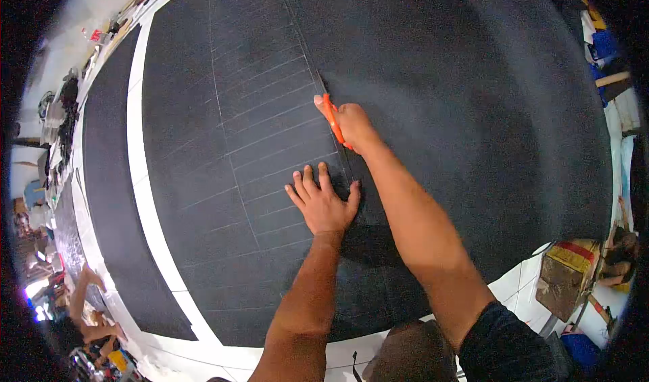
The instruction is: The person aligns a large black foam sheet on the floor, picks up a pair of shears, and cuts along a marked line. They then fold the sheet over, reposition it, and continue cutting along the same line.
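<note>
Apparent cutting: scissors [332, 120] gripped by curled right hand [356, 128]; black sheet [473, 145] pressed at 6 o'clock by left hand [326, 205], fingers spread; tautness required next.

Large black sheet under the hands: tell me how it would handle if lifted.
The black sheet probably flexes, since orange-handled scissors appear to be cutting it. It may sag, spreading well beyond the left hand on it.

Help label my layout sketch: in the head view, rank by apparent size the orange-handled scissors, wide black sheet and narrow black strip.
Wide black sheet
Narrow black strip
Orange-handled scissors, partly hidden by the right hand
</note>
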Motion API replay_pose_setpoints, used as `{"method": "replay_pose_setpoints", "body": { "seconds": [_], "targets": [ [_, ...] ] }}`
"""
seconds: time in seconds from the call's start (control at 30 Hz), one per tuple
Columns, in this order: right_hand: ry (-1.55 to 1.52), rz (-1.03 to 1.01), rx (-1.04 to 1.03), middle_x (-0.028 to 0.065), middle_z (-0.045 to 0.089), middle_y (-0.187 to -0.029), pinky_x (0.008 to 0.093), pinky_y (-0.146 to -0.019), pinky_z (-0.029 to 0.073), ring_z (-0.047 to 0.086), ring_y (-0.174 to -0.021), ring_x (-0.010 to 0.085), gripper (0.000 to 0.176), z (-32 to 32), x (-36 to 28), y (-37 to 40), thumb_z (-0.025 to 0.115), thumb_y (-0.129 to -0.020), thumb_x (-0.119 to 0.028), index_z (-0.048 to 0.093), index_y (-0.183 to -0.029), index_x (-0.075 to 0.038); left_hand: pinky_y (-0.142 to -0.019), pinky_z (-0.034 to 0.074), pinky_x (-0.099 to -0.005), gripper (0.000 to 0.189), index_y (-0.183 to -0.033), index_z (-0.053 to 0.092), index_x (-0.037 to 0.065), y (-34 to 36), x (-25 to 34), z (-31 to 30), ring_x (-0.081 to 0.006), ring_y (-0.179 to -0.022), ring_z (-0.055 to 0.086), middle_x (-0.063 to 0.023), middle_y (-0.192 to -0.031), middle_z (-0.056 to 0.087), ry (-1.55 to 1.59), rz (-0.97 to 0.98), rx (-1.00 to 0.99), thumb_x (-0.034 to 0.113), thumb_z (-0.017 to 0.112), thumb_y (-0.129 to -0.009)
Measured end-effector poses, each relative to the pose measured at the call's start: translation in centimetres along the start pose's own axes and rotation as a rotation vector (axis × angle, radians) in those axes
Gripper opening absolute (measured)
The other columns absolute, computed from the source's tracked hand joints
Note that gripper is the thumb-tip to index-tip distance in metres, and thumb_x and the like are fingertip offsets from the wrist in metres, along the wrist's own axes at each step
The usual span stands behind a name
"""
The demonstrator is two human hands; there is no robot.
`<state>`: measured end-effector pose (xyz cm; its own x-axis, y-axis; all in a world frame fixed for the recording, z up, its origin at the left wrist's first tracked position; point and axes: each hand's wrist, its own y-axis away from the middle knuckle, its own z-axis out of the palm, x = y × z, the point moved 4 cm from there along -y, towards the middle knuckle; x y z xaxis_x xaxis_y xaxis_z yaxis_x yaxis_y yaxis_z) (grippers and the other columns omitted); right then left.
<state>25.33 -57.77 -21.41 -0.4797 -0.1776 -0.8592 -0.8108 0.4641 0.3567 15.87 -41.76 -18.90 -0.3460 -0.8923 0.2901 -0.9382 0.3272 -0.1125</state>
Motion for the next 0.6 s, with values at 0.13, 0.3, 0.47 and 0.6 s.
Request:
{"method": "replay_pose_setpoints", "body": {
  "seconds": [0.13,0.3,0.47,0.6],
  "targets": [
    [-0.029,0.063,-0.08,0.0071,0.047,-0.051,0.039,-0.048,0.038,0.048,-0.049,0.0197,0.073,-0.7,-3.1,-1.1,0.058,-0.076,-0.074,0.05,-0.052,-0.006,-0.112,0.012,-0.0616,0.077,-0.132,0.047,0.006,-0.3,0.1,-0.2,-0.0433,-0.135,0.029,-0.0225,-0.136,0.042,-0.002,0.004,0.003,0.057,0.064,-0.077],
    [-0.036,-0.004,-0.01,0.0075,0.049,-0.049,0.0395,-0.048,0.039,0.05,-0.047,0.0213,0.074,-0.1,-3.5,-4.3,0.057,-0.076,-0.075,0.052,-0.053,-0.006,-0.112,0.013,-0.0622,0.078,-0.132,0.048,0.005,-0.6,0.1,0.0,-0.0438,-0.134,0.03,-0.023,-0.136,0.042,0.001,0.001,-0.008,0.057,0.065,-0.075],
    [-0.062,0.105,-0.083,0.0075,0.048,-0.05,0.0399,-0.051,0.04,0.05,-0.049,0.0209,0.073,0.2,-4.7,-6.8,0.059,-0.076,-0.075,0.051,-0.054,-0.005,-0.111,0.012,-0.0636,0.079,-0.131,0.048,0.005,-0.5,-0.2,0.0,-0.045,-0.134,0.029,-0.0236,-0.136,0.042,0.008,-0.015,-0.048,0.058,0.065,-0.075],
    [-0.014,0.023,-0.044,0.0077,0.049,-0.053,0.039,-0.053,0.041,0.05,-0.052,0.0207,0.072,0.0,-6.6,-8.8,0.06,-0.076,-0.074,0.051,-0.055,-0.006,-0.11,0.014,-0.0653,0.079,-0.13,0.049,0.005,-0.3,-0.3,0.1,-0.0464,-0.132,0.03,-0.0249,-0.134,0.042,0.009,-0.011,-0.04,0.059,0.065,-0.074]
  ]
}}
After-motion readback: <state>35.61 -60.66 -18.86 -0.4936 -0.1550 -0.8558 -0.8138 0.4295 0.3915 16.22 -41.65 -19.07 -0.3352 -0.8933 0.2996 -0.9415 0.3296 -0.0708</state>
